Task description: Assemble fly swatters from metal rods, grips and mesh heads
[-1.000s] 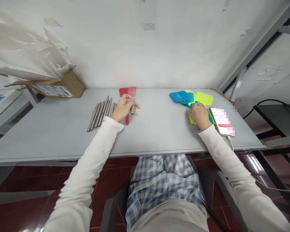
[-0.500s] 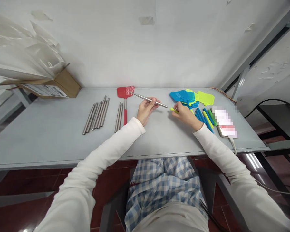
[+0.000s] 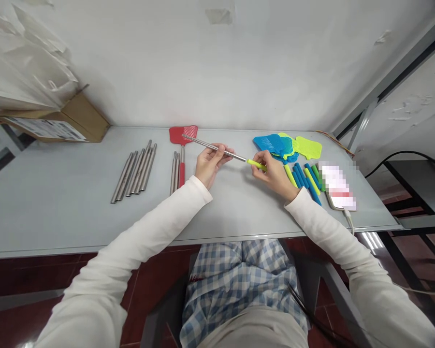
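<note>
My left hand (image 3: pixel 209 165) is closed around a thin metal rod (image 3: pixel 235 155), which slants down to the right above the table. Between the fingers of my right hand (image 3: pixel 271 173) is a yellow-green handle sleeve (image 3: pixel 253 163), its end right at the rod's lower tip. Whether the two touch I cannot tell. Behind my left hand lies a red fly swatter (image 3: pixel 181 173) with a metal shaft. Several metal rods (image 3: pixel 135 171) lie in a group to the left. Blue, yellow-green and green handle sleeves (image 3: pixel 300 175) lie beside my right hand.
Blue and yellow-green swatter heads (image 3: pixel 308 147) are piled near the wall. A phone (image 3: pixel 336 186) with a white cable lies at the right. On the far left stands a cardboard box (image 3: pixel 85 116) with plastic wrapping. The grey table (image 3: pixel 58 212) ends close to my lap.
My right hand has brought the yellow-green sleeve up to the rod's end, and more of the sleeve shows now. The view has shifted slightly.
</note>
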A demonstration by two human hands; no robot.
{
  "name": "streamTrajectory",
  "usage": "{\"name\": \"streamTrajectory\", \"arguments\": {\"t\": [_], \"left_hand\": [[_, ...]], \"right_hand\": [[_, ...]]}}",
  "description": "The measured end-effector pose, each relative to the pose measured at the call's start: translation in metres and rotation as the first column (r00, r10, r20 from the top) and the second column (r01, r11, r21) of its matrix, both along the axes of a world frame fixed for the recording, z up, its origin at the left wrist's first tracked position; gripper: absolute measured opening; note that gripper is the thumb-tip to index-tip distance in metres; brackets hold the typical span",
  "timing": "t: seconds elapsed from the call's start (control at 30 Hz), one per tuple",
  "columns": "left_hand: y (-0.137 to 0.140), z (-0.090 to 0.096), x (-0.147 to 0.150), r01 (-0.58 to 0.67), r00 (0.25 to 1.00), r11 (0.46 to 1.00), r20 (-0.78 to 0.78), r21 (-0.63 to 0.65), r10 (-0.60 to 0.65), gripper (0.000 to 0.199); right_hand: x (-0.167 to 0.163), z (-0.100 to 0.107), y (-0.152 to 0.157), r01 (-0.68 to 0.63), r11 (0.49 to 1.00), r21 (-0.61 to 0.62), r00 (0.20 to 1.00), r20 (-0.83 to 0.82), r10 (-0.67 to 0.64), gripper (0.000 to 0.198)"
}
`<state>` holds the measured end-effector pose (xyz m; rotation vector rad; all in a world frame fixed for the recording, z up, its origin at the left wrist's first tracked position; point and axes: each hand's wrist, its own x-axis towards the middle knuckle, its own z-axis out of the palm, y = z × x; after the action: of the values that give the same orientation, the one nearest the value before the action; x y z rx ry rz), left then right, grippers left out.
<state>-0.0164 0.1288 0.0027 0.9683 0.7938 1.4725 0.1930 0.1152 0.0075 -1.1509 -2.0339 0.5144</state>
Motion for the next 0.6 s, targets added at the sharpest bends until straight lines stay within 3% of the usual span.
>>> {"name": "streamTrajectory", "arguments": {"t": [0.4,0.6], "left_hand": [[-0.0044,0.0009,0.0015,0.048,0.998,0.999,-0.028,0.022,-0.048,0.046],[-0.0091,0.0002,0.0027,0.175,0.978,0.983,-0.127,0.064,-0.166,0.039]], "right_hand": [[-0.0007,-0.0012,-0.0034,-0.010,0.998,0.059,1.000,0.001,0.010,0.017],[-0.0018,-0.0053,-0.0038,-0.056,0.995,0.079,0.998,-0.031,0.059,0.016]]}}
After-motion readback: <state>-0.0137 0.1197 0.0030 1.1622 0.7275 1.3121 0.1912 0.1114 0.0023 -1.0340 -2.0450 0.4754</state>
